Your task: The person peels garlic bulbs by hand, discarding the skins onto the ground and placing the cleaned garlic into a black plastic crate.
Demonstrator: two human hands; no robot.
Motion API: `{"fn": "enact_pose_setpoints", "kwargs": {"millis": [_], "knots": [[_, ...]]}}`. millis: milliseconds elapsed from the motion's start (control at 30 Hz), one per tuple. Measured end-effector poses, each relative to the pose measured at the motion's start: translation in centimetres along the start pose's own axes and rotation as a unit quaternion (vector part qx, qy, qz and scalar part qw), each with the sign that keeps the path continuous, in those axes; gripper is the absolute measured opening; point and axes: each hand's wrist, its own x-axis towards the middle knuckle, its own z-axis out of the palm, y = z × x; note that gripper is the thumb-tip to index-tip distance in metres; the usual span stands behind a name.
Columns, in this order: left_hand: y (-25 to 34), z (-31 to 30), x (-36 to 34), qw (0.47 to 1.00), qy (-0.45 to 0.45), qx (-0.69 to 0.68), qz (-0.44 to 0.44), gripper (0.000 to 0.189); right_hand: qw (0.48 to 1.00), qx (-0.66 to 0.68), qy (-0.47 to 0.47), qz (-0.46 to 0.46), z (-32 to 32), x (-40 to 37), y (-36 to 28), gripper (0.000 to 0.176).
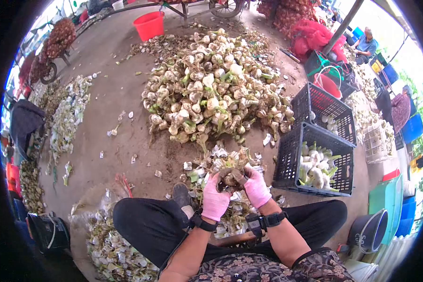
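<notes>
In front of my lap both hands meet, wearing pink gloves with dark, soiled fingers. My left hand (215, 196) is closed around one side of a brownish garlic bulb (229, 179). The fingers of my right hand (256, 187) close on its other side and partly hide it. Loose garlic skins and trimmings (232, 209) lie beneath the hands. Just beyond rises a large heap of untrimmed garlic (211, 89) with dirty skins and stem stubs. At right, a black plastic crate (283, 157) contains cleaner white garlic bulbs (316, 171).
Behind that crate stands a second black crate (345, 113) with a few bulbs. A red bucket (149, 27) sits beyond the heap. Skins are piled at left (70, 117) and beside my knee (113, 239). Two other people (365, 46) sit at far right.
</notes>
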Motion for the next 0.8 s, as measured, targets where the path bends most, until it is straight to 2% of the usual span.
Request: {"fn": "enact_pose_setpoints", "kwargs": {"millis": [67, 133, 167, 233, 267, 333, 367, 433, 500, 567, 700, 767, 800], "knots": [[0.4, -0.1, 0.1, 0.999, -0.006, -0.033, -0.010, 0.054, 1.000, 0.007, -0.014, 0.009, -0.2, -0.4, -0.9, 0.029], [1.0, -0.2, 0.1, 0.998, -0.019, -0.063, -0.023, 0.055, 0.986, -0.169, -0.009, -0.005, -0.5, -0.5, -1.6, 0.021], [1.2, -0.2, 0.0, 0.998, -0.020, -0.064, -0.022, 0.055, 0.986, -0.169, -0.009, -0.006, -0.6, -0.4, -1.2, 0.021], [1.5, -0.2, -0.1, 0.995, -0.023, -0.093, -0.040, 0.055, 0.968, -0.236, 0.040, -0.076, -0.9, -0.2, -0.5, 0.020], [1.8, -0.1, -0.1, 0.995, -0.024, -0.093, -0.039, 0.055, 0.968, -0.236, 0.040, -0.078, -0.8, -0.3, -0.6, 0.020], [2.1, 0.0, -0.1, 0.980, -0.033, -0.185, -0.072, 0.055, 0.988, -0.142, 0.033, -0.057, -0.6, -0.6, -1.2, 0.020], [1.9, 0.0, -0.2, 0.980, -0.034, -0.184, -0.072, 0.055, 0.988, -0.140, 0.035, -0.057, -0.6, -0.6, -1.4, 0.020], [1.2, 0.2, -0.2, 0.993, -0.032, -0.101, -0.046, 0.055, 0.997, -0.067, 0.011, -0.027, -0.7, -0.5, -1.8, 0.021], [1.1, 0.6, -0.3, 0.994, -0.030, -0.095, -0.045, 0.055, 0.992, -0.117, 0.031, -0.022, -0.4, -0.2, -1.5, 0.022], [1.1, 0.6, -0.4, 0.995, -0.024, -0.089, -0.046, 0.055, 0.987, -0.142, 0.044, -0.065, -0.2, -0.2, -1.2, 0.023], [2.4, 0.0, -0.2, 0.996, -0.021, -0.076, -0.041, 0.054, 0.984, -0.157, 0.021, -0.076, -0.9, -0.3, -1.3, 0.022], [2.6, -0.1, -0.1, 0.995, -0.028, -0.079, -0.050, 0.053, 0.963, -0.258, 0.022, -0.072, -1.9, 0.3, -0.5, 0.022], [2.2, -0.1, -0.1, 0.997, -0.032, -0.062, -0.045, 0.054, 0.963, -0.259, 0.022, -0.072, -2.3, 0.4, -0.1, 0.022]]}}
